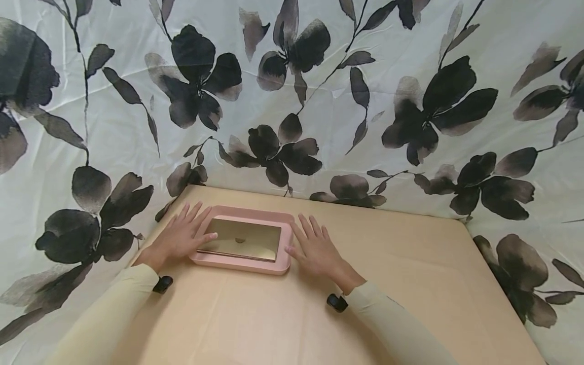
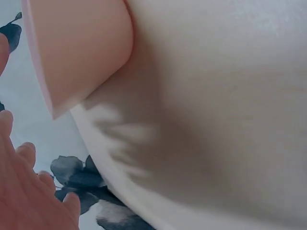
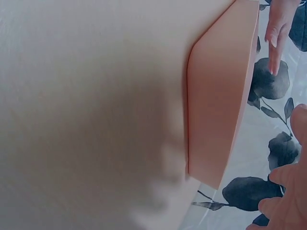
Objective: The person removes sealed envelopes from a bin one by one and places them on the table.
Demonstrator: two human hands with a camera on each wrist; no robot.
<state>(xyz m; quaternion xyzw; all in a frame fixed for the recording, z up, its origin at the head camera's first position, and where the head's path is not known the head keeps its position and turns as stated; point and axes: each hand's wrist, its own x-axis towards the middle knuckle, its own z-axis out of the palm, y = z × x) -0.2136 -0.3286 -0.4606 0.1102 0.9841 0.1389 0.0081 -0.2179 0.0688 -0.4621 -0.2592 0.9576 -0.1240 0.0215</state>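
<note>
A pink rectangular tray (image 1: pixel 251 215) with rounded corners sits on the table. Inside it lies a flat, shiny gold rectangular object (image 1: pixel 255 241) with a small dark mark near its middle. My left hand (image 1: pixel 180 238) spreads its fingers at the tray's left end, its thumb overlapping the rim and the gold object's edge in the head view. At the right end, my right hand (image 1: pixel 319 249) has its fingers extended, with fingertips and thumb right at the rim. The tray's sloping wall (image 2: pixel 81 48) shows in the left wrist view, and its other wall (image 3: pixel 218 91) in the right wrist view.
A tan-covered table (image 1: pixel 388 263) with rounded corners extends to the right and toward me. Behind and around it hangs white cloth (image 1: pixel 351 121) printed with dark flowers. Small black devices (image 1: pixel 162 284) are worn at both wrists, below pale sleeves (image 1: pixel 397 319).
</note>
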